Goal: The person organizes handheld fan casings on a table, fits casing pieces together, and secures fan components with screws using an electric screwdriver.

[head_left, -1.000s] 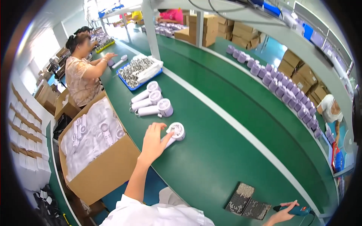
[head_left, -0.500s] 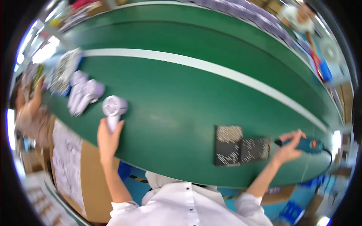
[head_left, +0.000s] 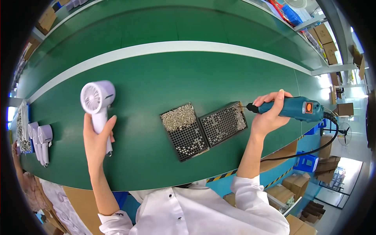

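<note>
A pale lavender handheld fan (head_left: 98,98) is in my left hand (head_left: 96,135), its round grille head up and its handle between thumb and fingers. My right hand (head_left: 269,119) is closed around a teal electric screwdriver (head_left: 299,109) with a black nose and a cord. The screwdriver's thin bit points left, over the far right corner of the right-hand black perforated screw tray (head_left: 220,127). Beside that tray, touching it, lies a second black screw tray (head_left: 184,138). Small silver screws are heaped at one end of each tray, and others sit in the holes.
Several more lavender fans (head_left: 42,137) stand at the far left of the green table (head_left: 145,156), next to a blue bin of small metal parts (head_left: 24,129). A white strip (head_left: 176,46) runs across the table behind the trays. The black cord (head_left: 309,152) hangs at the right.
The view has turned to the right. The fan in my left hand is farther from the other fans. The screwdriver's bit has come to the right-hand tray's corner.
</note>
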A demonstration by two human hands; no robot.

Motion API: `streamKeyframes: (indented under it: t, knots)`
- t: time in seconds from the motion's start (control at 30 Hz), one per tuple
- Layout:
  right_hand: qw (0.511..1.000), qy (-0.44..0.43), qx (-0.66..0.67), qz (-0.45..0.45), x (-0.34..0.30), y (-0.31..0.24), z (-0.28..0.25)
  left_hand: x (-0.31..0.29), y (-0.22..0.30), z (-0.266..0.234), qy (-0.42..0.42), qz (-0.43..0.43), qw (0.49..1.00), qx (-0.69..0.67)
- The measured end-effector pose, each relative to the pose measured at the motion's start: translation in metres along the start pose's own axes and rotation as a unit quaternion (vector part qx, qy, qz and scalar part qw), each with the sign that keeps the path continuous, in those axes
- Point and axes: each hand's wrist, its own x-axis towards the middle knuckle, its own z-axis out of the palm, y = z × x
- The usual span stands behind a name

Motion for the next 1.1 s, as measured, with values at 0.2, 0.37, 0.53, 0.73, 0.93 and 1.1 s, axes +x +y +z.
streamKeyframes:
  t: [0.2,0.37,0.53,0.73,0.93,1.1]
  knots:
    - [0.999,0.014,0.044,0.004,-0.002,-0.003,0.000,0.010,0.011,0.027,-0.054,0.037,0.994,0.084]
    - [0.998,0.034,0.045,-0.023,-0.004,-0.006,-0.005,0.005,-0.005,0.028,-0.041,0.146,0.967,0.206]
    - [0.997,0.046,0.056,-0.034,-0.001,-0.009,-0.008,-0.013,-0.018,0.014,-0.011,0.112,0.957,0.268]
    - [0.996,0.042,0.075,-0.029,0.001,-0.007,-0.012,-0.035,-0.020,0.011,0.105,0.205,0.869,0.439]
    - [0.994,0.046,0.100,-0.025,0.006,-0.010,-0.027,-0.062,0.029,0.067,-0.028,0.372,0.892,0.257]
    - [0.995,0.034,0.090,-0.011,-0.001,-0.008,-0.014,-0.055,0.050,0.154,-0.270,0.477,0.799,0.247]
